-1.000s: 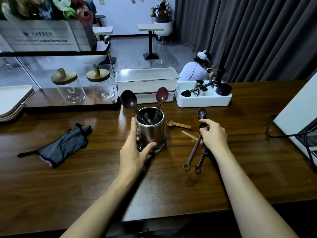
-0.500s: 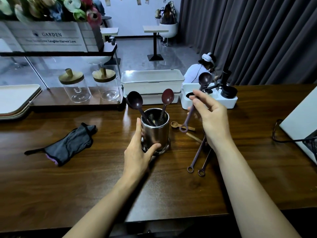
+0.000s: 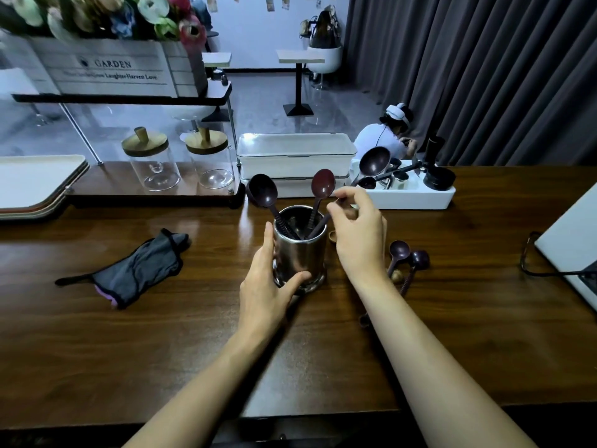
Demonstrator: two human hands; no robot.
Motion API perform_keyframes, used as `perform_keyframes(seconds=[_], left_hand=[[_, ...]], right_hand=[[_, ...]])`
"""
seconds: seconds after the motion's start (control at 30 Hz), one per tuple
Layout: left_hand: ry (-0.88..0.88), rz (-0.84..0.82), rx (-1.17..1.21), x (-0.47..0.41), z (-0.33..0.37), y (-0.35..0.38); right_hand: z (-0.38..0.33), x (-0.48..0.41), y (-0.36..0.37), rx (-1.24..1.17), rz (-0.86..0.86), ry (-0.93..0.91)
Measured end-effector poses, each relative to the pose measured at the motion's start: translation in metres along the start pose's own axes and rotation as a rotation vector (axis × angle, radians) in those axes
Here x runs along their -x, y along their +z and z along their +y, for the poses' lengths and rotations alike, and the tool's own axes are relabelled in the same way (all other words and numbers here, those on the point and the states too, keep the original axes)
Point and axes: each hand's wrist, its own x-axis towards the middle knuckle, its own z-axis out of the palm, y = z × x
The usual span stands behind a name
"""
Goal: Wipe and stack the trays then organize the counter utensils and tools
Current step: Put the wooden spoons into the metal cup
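Observation:
My left hand (image 3: 268, 279) grips the side of a steel utensil cup (image 3: 298, 253) standing mid-counter. Two dark spoons (image 3: 263, 192) lean in it, bowls up. My right hand (image 3: 358, 231) hovers just right of the cup's rim and pinches the handle of a third dark spoon (image 3: 374, 163), whose handle end is inside the cup and whose bowl points up to the right. Another two dark spoons (image 3: 410, 257) lie on the counter to the right of my right wrist. Small wooden scoops beside them are mostly hidden by my hand. Stacked trays (image 3: 35, 185) sit at the far left.
A grey cloth (image 3: 139, 270) lies left of the cup. Two glass jars (image 3: 155, 163) stand on a low shelf behind. White lidded boxes (image 3: 294, 156) and a white bin (image 3: 410, 195) of dark tools line the back. A white device (image 3: 571, 234) with a cable sits at right.
My right hand picked one dark spoon off the counter, lifted it, and brought its handle end down into the cup. My left hand stayed on the cup.

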Motion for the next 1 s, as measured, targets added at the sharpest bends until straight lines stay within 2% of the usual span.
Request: perform_keyframes(seconds=[0.17,0.47,0.57,0.63,0.73,0.83,0.9,1.0], left_hand=[[0.002,0.004,-0.002,-0.001,0.000,0.000],[-0.004,0.021,-0.016,-0.006,-0.003,0.001],[-0.006,0.020,-0.020,-0.006,-0.002,0.001],[-0.018,0.027,-0.015,-0.006,-0.003,0.002],[-0.026,0.026,-0.007,-0.007,-0.004,0.003],[-0.025,0.028,-0.006,-0.008,-0.006,0.003],[-0.015,0.030,-0.007,-0.007,-0.006,0.004],[-0.016,0.025,-0.005,-0.007,-0.006,0.003]], right_hand=[[0.009,0.014,0.000,0.154,-0.108,-0.065],[0.013,0.021,-0.010,0.001,-0.349,-0.001],[0.017,0.024,-0.014,-0.163,-0.362,0.053],[0.026,0.027,-0.021,-0.200,-0.287,0.094],[0.047,0.031,-0.043,-0.033,-0.104,0.182],[0.068,0.034,-0.074,0.308,-0.004,0.275],[0.082,0.034,-0.091,0.509,-0.016,0.316],[0.095,0.033,-0.102,0.681,-0.114,0.423]])
